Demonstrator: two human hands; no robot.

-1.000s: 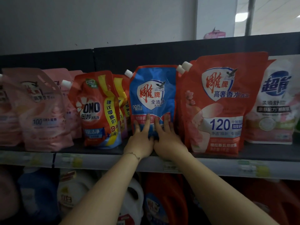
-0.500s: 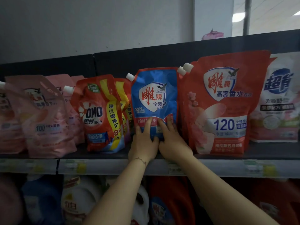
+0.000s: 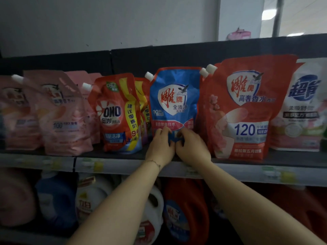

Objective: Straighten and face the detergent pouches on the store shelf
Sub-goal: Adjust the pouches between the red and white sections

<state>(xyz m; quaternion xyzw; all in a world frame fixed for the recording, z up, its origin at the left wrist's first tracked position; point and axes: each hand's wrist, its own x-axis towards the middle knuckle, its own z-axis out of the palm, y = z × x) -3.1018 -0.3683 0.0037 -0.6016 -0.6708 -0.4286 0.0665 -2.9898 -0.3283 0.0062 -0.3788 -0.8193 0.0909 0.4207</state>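
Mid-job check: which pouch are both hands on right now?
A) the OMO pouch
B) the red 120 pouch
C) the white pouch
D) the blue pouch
D: the left hand and right hand both grip the blue pouch near its base, between the OMO pouch and the red pouch.

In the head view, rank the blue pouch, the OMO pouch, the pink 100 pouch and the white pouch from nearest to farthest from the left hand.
1. blue pouch: the left hand grips its lower edge.
2. OMO pouch: next pouch to the left.
3. pink 100 pouch: farther left.
4. white pouch: far right end of the shelf.
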